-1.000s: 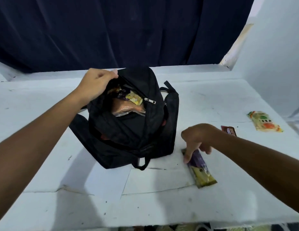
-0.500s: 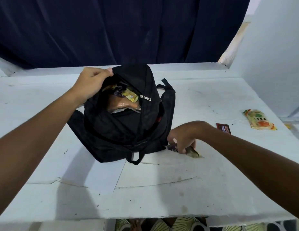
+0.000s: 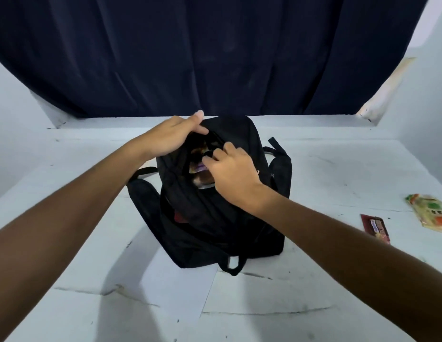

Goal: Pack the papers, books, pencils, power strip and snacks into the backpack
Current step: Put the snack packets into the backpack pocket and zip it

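A black backpack [image 3: 210, 218] lies in the middle of the white table [image 3: 338, 174] with its front pocket unzipped. My left hand [image 3: 170, 139] grips the pocket's upper edge and holds it apart. My right hand [image 3: 229, 169] is at the pocket mouth, its fingers on a purple and yellow snack bar [image 3: 196, 168] that sits partly inside. Other snack wrappers show dimly deeper in the pocket. A dark red snack bar [image 3: 375, 227] and a yellow-green snack packet [image 3: 430, 213] lie on the table to the right.
A dark blue curtain [image 3: 202, 53] hangs behind the table. White walls close in on both sides. The backpack's straps [image 3: 279, 154] spread out beside it. Sheets of white paper cover the tabletop near the front edge.
My right hand picked the purple and yellow snack bar off the table and carried it up to the open pocket. My left hand kept its hold on the pocket edge.
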